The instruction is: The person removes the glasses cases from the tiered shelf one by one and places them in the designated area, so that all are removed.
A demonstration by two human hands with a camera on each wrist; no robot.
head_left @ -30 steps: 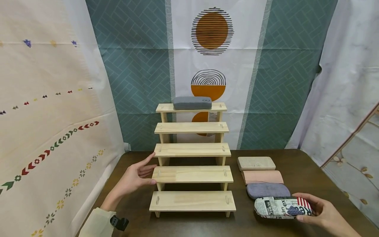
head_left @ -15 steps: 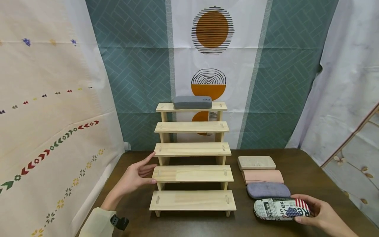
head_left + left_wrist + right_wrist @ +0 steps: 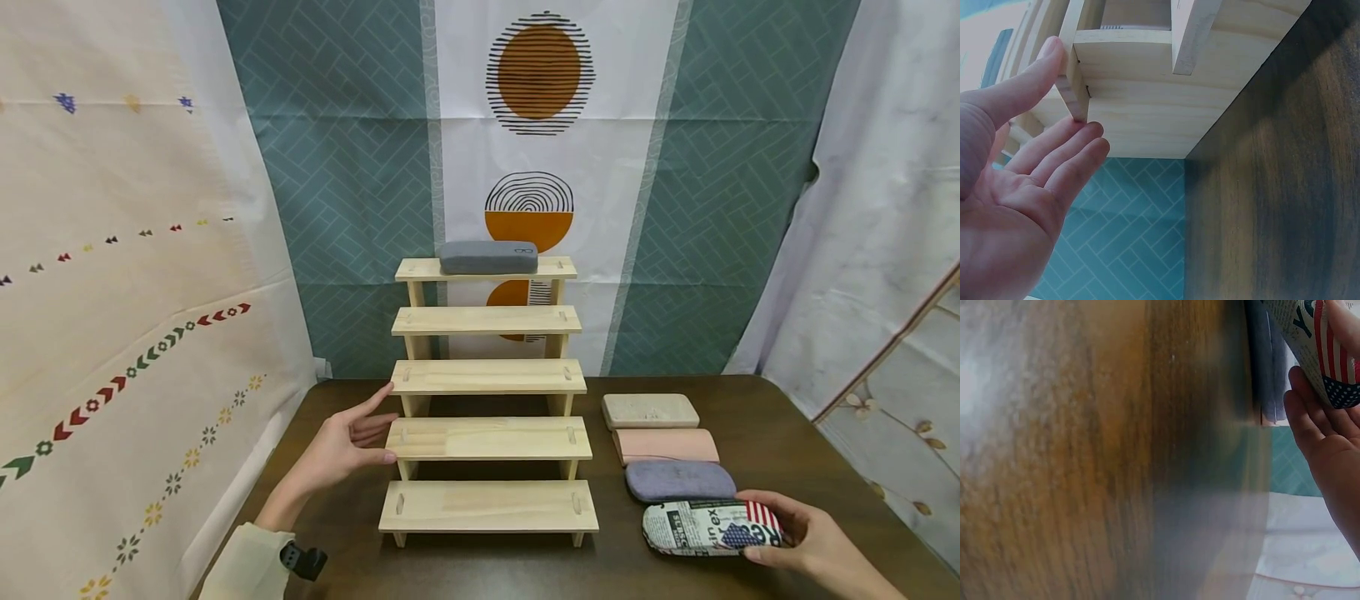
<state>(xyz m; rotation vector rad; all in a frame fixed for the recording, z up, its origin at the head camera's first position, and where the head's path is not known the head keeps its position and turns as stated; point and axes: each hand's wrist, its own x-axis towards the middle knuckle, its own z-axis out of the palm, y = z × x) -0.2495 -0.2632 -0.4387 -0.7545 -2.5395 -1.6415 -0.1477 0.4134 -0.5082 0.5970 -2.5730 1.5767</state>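
My left hand (image 3: 341, 450) rests against the left end of a pale wooden tiered display stand (image 3: 489, 437). Its thumb (image 3: 1047, 59) touches the second board from the bottom, and the forefinger reaches the board above; the fingers are fairly straight. At the right, my right hand (image 3: 806, 537) holds the right end of a newspaper-print glasses case (image 3: 701, 529) with a flag pattern, thumb in front and fingers behind. The right wrist view shows only that case's flag-patterned end (image 3: 1338, 362). On the top board sits a grey glasses case (image 3: 487, 258).
Behind the held case, a blue-purple case (image 3: 678, 482), a pink case (image 3: 666, 447) and a cream case (image 3: 649, 411) lie in a row on the dark wooden table (image 3: 495, 571). Patterned cloths (image 3: 345, 167) hang at the back and sides.
The newspaper-print case has tipped slightly and shifted a little left and toward me with my right hand. My left hand keeps its place on the stand.
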